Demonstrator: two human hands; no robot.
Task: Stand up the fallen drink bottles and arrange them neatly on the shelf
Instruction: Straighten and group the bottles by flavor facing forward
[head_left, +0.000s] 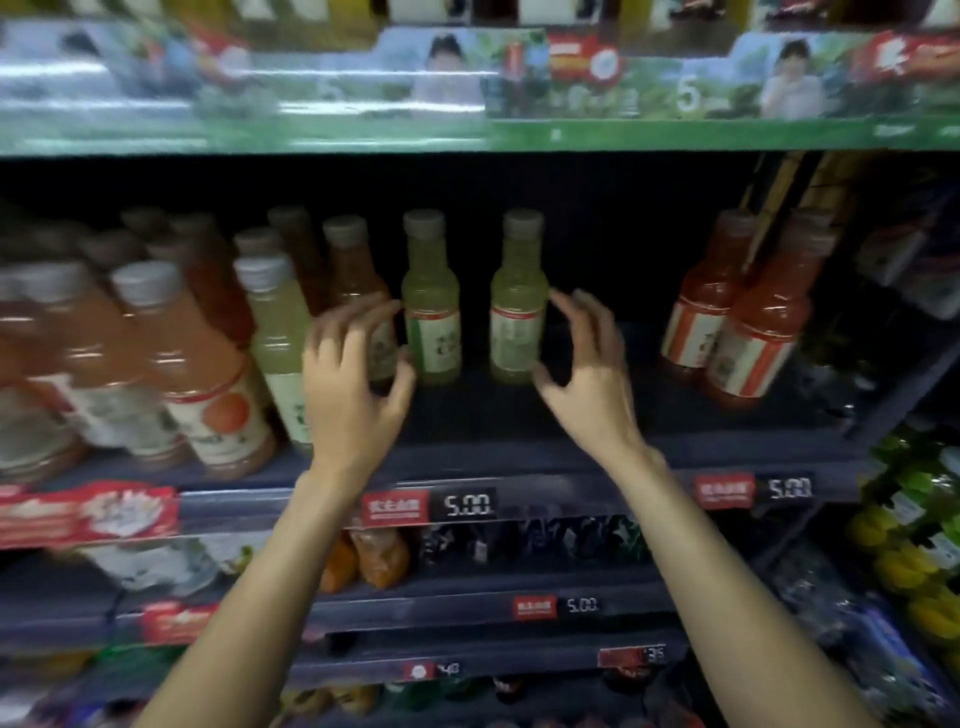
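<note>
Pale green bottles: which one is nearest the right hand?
The rightmost pale green bottle, standing alone beside the right hand; the other two stand further left.

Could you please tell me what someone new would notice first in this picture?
Two bare hands, the left hand and right hand, reach with spread fingers toward two upright pale-green plastic drink bottles at mid-shelf. Orange-red bottles stand to the right; a red price tag sits below.

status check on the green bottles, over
Left hand and right hand open, holding nothing. Two green bottles upright, apart, between the hands. Nothing in the way.
</note>
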